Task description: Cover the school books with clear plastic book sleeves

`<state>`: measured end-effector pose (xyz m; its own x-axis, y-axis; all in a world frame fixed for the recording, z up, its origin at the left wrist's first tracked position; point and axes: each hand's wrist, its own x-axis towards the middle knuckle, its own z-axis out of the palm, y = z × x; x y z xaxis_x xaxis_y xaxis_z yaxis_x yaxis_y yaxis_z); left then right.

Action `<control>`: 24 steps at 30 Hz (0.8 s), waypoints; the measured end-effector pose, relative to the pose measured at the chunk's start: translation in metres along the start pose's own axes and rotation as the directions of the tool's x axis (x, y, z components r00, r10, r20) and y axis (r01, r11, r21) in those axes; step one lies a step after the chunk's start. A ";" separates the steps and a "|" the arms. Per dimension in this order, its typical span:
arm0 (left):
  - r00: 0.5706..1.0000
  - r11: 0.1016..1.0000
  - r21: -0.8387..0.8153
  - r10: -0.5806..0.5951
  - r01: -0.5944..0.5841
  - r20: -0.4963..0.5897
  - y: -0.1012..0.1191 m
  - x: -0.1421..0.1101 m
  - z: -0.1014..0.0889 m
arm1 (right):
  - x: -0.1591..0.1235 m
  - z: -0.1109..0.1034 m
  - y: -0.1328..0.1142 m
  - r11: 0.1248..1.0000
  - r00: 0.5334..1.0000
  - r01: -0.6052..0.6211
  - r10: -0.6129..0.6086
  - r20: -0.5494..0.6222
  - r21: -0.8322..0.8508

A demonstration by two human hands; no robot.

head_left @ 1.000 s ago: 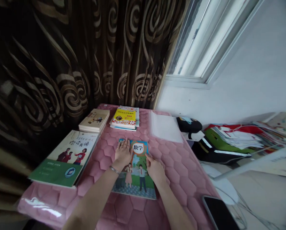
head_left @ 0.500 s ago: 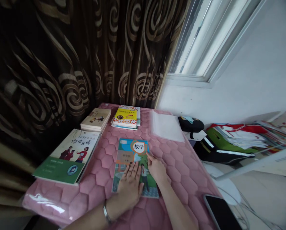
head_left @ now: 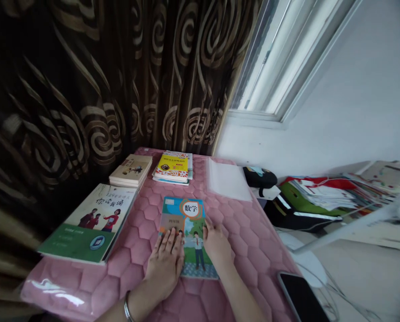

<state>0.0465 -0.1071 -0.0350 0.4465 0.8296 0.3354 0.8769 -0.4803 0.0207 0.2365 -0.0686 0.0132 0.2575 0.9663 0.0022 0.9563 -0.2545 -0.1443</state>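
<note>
A closed mathematics textbook (head_left: 193, 230) with a blue and green cover lies on the pink quilted table cover (head_left: 200, 302). My left hand (head_left: 164, 264), a silver bracelet on its wrist, rests flat over the book's lower left part with the fingers stretched out. At the right edge of the cover, the bent fingers of my right hand (head_left: 217, 243) grip the book; their undersides are hidden. Left of it is a stack topped by a green and white book (head_left: 86, 223). Behind that sits a pile of tan books (head_left: 131, 169), beside a yellow-covered book (head_left: 173, 165) on another pile.
A clear plastic sheet or sleeve (head_left: 228, 181) lies at the back right. By the right table edge are a phone (head_left: 302, 295) and a black pouch (head_left: 260, 177). Beyond stand a white lamp-like arm (head_left: 347, 230) and heaped papers (head_left: 323, 194). A patterned curtain (head_left: 173, 80) hangs behind.
My left hand has slid left and down across the cover, uncovering the pictured figure. My right hand stays at the right edge. The whole view has shifted slightly.
</note>
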 end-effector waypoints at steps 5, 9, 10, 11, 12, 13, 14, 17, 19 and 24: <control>1.000 1.000 -0.016 -0.006 0.006 -0.005 -0.002 0.000 0.002 | -0.007 -0.003 -0.002 0.997 0.997 -0.068 0.066 0.039 0.043; 1.000 1.000 -0.023 0.008 -0.008 -0.005 -0.002 0.000 0.001 | -0.003 -0.005 0.001 0.984 0.989 -0.135 0.127 0.069 0.118; 1.000 1.000 -0.021 0.009 -0.009 -0.002 -0.002 0.000 0.000 | -0.001 -0.006 0.002 0.979 0.987 -0.150 0.141 0.074 0.134; 1.000 1.000 -0.018 0.008 -0.008 0.003 -0.002 0.001 -0.001 | 0.001 -0.006 0.003 0.976 0.985 -0.162 0.152 0.079 0.147; 1.000 1.000 -0.015 0.005 -0.005 0.008 -0.001 0.001 -0.001 | 0.003 -0.006 0.005 0.973 0.984 -0.169 0.157 0.085 0.158; 1.000 1.000 -0.013 0.001 -0.001 0.014 -0.001 0.001 -0.002 | 0.004 -0.006 0.006 0.971 0.983 -0.172 0.158 0.093 0.167; 1.000 1.000 -0.010 -0.004 0.004 0.020 0.000 0.002 -0.002 | 0.006 -0.006 0.007 0.969 0.982 -0.172 0.155 0.104 0.177; 0.999 1.000 -0.007 -0.008 0.009 0.031 0.000 0.002 -0.003 | 0.009 -0.005 0.011 0.964 0.981 -0.167 0.142 0.131 0.206; 1.000 1.000 -0.004 0.000 0.000 0.029 0.000 0.002 -0.003 | 0.010 -0.005 0.012 0.963 0.982 -0.166 0.141 0.129 0.212; 1.000 1.000 0.022 0.020 -0.020 0.006 -0.001 0.001 -0.003 | 0.012 -0.003 0.013 0.960 0.981 -0.174 0.150 0.121 0.221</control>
<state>0.0459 -0.1065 -0.0318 0.4649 0.8217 0.3298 0.8714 -0.4905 -0.0063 0.2526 -0.0604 0.0141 0.3791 0.9148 -0.1395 0.8421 -0.4036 -0.3578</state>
